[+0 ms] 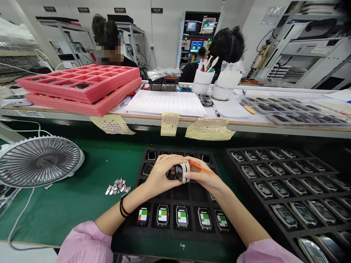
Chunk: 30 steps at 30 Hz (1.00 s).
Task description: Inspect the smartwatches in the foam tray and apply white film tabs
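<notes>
An electronics assembly workshop, green-matted workbench (65, 204), black foam trays of smartwatches (282, 190), pink foam trays (79, 84), co-workers at benches (225, 51)

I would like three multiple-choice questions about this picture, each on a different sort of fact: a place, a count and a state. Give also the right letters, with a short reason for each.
1. Where is the pile of small silvery pieces compared with the black foam tray?
A) To its right
B) To its left
C) Inside one of its slots

2. How many front-row smartwatches sit in that tray?
A) Five
B) Three
C) Eight

3. What is the state of the smartwatch at the centre?
A) Lying alone in a slot
B) Lying on the mat
C) Gripped by both hands

Answers:
1. B, because the pile lies on the green mat beside the tray.
2. A, because five lit screens show in that row.
3. C, because the left hand and right hand close around it.
</notes>
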Motion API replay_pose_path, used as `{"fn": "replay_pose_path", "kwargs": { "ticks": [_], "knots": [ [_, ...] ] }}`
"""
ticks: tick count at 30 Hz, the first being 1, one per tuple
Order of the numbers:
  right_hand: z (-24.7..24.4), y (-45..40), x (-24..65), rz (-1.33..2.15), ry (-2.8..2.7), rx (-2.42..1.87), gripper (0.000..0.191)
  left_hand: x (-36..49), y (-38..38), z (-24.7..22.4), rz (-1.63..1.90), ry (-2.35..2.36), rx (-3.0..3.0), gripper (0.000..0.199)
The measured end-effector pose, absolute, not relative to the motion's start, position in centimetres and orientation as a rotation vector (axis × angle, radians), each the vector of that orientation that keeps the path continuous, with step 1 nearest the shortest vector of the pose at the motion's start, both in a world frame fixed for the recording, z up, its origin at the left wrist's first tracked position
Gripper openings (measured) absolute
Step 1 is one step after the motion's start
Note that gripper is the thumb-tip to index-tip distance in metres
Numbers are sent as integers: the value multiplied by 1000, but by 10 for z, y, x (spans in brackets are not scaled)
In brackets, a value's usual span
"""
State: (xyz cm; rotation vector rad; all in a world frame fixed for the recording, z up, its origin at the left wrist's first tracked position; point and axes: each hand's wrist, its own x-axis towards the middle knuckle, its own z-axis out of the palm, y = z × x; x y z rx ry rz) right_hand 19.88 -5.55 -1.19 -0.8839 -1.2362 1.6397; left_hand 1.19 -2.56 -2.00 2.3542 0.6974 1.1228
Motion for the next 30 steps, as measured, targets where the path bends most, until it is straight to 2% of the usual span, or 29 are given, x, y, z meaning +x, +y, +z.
{"fn": "replay_pose_path", "kwargs": {
  "ticks": [8, 13, 22, 30],
  "knots": [
    [-16, -58, 196, 1553, -1261, -925, 34, 14, -28, -20, 1215, 646, 2363, 37],
    [-12, -56, 201, 1608, -1321, -791, 42, 11, -28, -14, 1241, 661, 2306, 41],
    [2, -71, 215, 918, -1293, -789, 48, 6, -28, -11, 1252, 642, 2186, 41],
    [3, -80, 208, 790, -1348, -677, 48, 6, -29, -13, 1307, 598, 2225, 45]
  ]
}}
